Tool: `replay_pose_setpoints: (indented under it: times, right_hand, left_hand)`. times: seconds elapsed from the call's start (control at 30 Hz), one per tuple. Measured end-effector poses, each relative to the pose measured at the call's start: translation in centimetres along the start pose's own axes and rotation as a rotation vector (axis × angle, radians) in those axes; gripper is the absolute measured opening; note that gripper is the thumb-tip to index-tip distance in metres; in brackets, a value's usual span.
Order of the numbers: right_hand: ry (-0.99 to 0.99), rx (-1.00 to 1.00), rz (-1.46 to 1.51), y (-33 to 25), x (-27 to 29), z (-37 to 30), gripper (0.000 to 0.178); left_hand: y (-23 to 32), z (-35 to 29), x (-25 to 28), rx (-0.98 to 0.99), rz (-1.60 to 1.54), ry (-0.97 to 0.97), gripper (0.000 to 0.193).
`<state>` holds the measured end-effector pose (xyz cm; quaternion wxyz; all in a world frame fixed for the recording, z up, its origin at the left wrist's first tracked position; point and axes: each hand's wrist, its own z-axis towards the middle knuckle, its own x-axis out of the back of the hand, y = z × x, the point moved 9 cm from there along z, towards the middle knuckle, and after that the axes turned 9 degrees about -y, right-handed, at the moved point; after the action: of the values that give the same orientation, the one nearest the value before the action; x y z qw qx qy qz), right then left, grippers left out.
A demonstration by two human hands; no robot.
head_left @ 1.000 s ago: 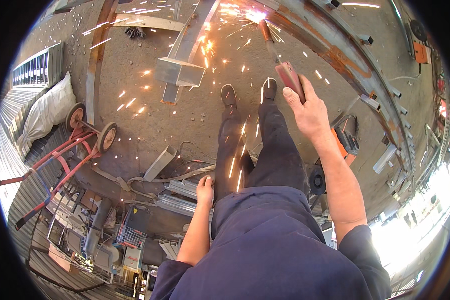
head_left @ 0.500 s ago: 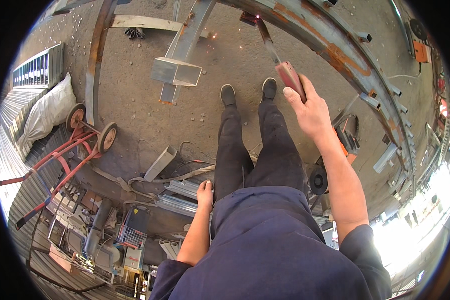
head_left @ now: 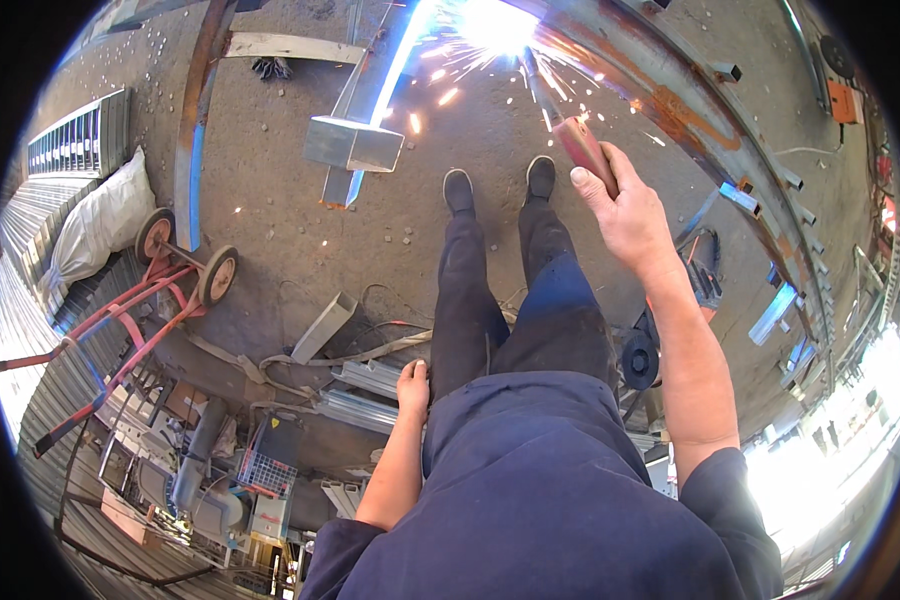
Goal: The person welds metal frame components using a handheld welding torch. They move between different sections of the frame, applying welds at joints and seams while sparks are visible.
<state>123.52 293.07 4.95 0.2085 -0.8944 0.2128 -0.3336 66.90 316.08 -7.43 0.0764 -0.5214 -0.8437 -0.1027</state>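
My right hand point(head_left: 630, 215) is wrapped around the red handle of a welding torch point(head_left: 584, 155), which points away from me. At its tip a blinding white-blue arc point(head_left: 495, 28) hides the spot being touched and throws orange sparks. This spot lies beside a curved, rust-streaked steel beam point(head_left: 660, 95). To its left, a steel bar point(head_left: 382, 85) runs toward me, with a short square tube point(head_left: 353, 146) across its near end. My left hand point(head_left: 412, 385) hangs by my left thigh, fingers curled; whether anything is in them is hidden.
On the left stand a red hand truck point(head_left: 135, 325) and a white sack point(head_left: 100, 220). Near my left leg lie a square tube offcut point(head_left: 325, 328) and metal profiles point(head_left: 355, 408). Beside my right leg sits a black round disc point(head_left: 638, 360). A wooden strip point(head_left: 295, 46) lies beyond.
The small pink glow at the torch tip has become a bright arc with flying sparks, casting blue light on the steel and my trousers. My right hand has shifted slightly nearer; my left stays put.
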Motion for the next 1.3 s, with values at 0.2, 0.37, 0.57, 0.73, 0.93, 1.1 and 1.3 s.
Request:
replay_pose_setpoints:
  times: [0.2, 0.37, 0.57, 0.73, 0.93, 1.1, 1.3]
  right_hand:
    - [-0.036, -0.020, 0.002, -0.6, 1.4, 0.2, 0.079]
    - [-0.047, -0.021, -0.006, -0.2, 1.6, 0.5, 0.080]
    - [-0.074, -0.036, 0.025, -0.1, 1.3, 0.4, 0.081]
    - [-0.064, -0.043, 0.021, -0.2, 1.3, 0.3, 0.081]
    - [-0.105, -0.096, -0.032, -0.2, 1.4, -0.1, 0.078]
    - [-0.088, -0.082, -0.050, 0.4, 1.1, -0.6, 0.078]
    - [-0.094, -0.082, -0.026, -0.4, 1.3, -0.2, 0.079]
  left_hand:
    - [0.5, 0.1, -0.2, 0.002, 0.022, -0.008, 0.039]
    - [0.7, 0.3, -0.2, -0.015, 0.025, -0.010, 0.039]
    - [0.7, 0.2, -0.5, 0.012, 0.007, -0.009, 0.040]
    - [1.7, -0.3, -0.7, 0.016, 0.012, -0.009, 0.040]
    - [1.5, 0.0, -0.6, -0.003, -0.020, -0.007, 0.038]
    - [1.6, 0.0, -0.4, -0.004, -0.010, 0.002, 0.038]
    - [1.7, -0.1, -0.5, 0.004, -0.010, -0.001, 0.038]
